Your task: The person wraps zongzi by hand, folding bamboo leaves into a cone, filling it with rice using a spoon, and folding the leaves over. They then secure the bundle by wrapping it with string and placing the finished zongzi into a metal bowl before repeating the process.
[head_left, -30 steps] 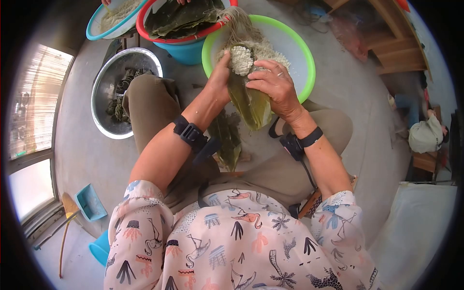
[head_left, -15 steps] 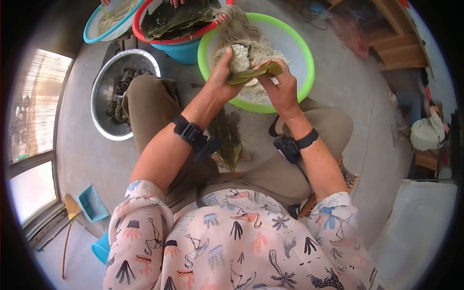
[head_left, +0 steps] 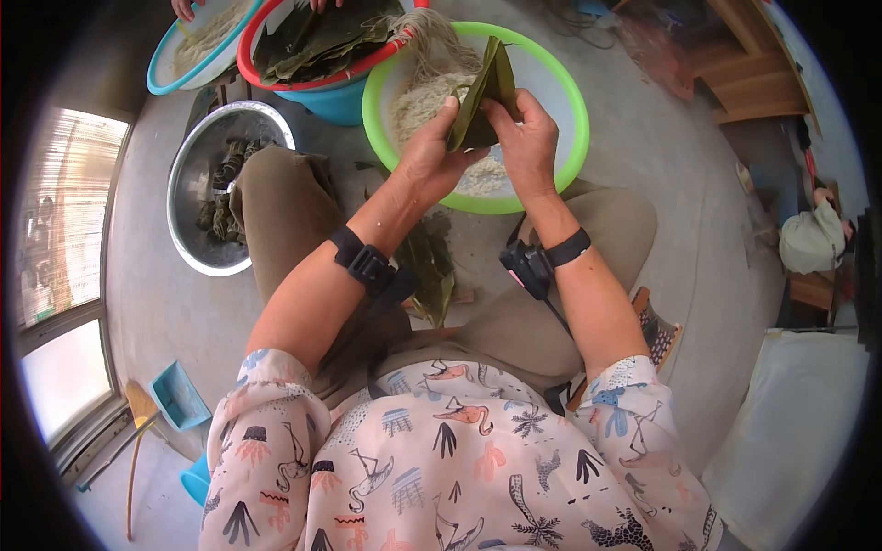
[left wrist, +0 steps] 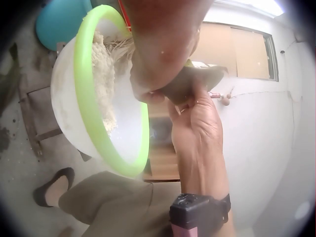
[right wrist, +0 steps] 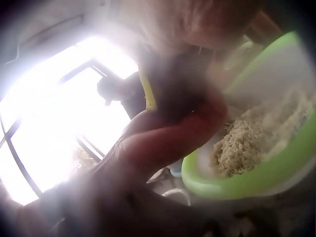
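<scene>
A green leaf packet (head_left: 485,96) is held up over the green-rimmed basin (head_left: 577,138), its broad leaf folded over so the rice inside is hidden. My left hand (head_left: 430,154) grips its lower left side, thumb along the edge. From the right, my right hand (head_left: 531,147) pinches the leaf between thumb and fingers. Loose white rice (head_left: 427,106) lies in the basin below. In the left wrist view, the right hand's fingers press against the leaf (left wrist: 185,85). The right wrist view is blurred and washed out, with rice (right wrist: 242,148) beside the hands.
A bundle of pale strings (head_left: 436,46) hangs over the basin's far rim. Left of it, a red-rimmed basin (head_left: 317,75) holds leaves. A metal bowl (head_left: 179,216) contains several dark tied bundles. Another person's hand (head_left: 182,9) shows at a blue-rimmed basin (head_left: 158,64). Leaves (head_left: 430,275) lie between the knees.
The leaf's hanging tail was lifted and folded up over the exposed rice, which is now covered. The right hand shifted from beside the rice to pinching the upright leaf.
</scene>
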{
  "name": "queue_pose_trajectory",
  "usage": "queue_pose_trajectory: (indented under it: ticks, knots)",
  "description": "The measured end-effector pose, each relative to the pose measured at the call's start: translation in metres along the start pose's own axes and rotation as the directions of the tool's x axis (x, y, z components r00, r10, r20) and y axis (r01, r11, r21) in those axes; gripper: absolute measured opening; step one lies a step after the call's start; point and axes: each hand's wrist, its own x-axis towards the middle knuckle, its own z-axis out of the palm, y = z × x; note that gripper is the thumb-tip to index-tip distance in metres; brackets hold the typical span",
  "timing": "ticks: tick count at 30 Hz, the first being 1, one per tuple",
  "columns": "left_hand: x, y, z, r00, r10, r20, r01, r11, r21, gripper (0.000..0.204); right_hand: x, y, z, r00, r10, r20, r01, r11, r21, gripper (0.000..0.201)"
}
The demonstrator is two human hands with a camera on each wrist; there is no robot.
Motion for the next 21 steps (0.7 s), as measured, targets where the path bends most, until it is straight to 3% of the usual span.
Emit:
queue_pose_trajectory:
  ticks: [7,9,13,15,16,18,21]
  knots:
    - [0.001,-0.003,0.006,0.997,0.017,0.073,-0.014,0.999,-0.030,0.043,0.008,0.012,0.003,0.998,0.028,-0.053,-0.029,1.000,-0.010,0.018]
    - [0.004,-0.005,0.005,0.996,0.033,0.081,-0.031,0.999,-0.029,0.042,0.011,0.015,0.008,0.963,-0.216,-0.162,0.173,0.955,-0.241,0.027]
    - [0.011,-0.012,0.004,0.990,0.116,0.078,-0.113,0.993,-0.043,0.038,0.013,0.008,0.006,0.948,-0.262,-0.182,0.181,0.912,-0.369,0.034]
    - [0.010,-0.013,0.006,0.988,0.141,0.057,-0.140,0.990,-0.024,0.035,0.017,0.004,0.006,0.864,-0.498,-0.081,0.351,0.709,-0.612,0.024]
    - [0.009,-0.013,0.008,0.986,0.166,0.034,-0.166,0.986,-0.003,0.033,0.017,0.005,0.005,0.863,-0.498,-0.080,0.352,0.708,-0.613,0.024]
    - [0.013,-0.016,0.006,0.984,0.176,0.019,-0.177,0.984,0.005,0.030,0.016,0.009,0.005,0.883,-0.463,0.070,0.409,0.688,-0.600,0.015]
    - [0.018,-0.021,0.002,0.980,0.197,-0.010,-0.196,0.980,0.020,0.027,0.014,0.010,0.011,0.900,-0.434,0.033,0.388,0.765,-0.514,0.007]
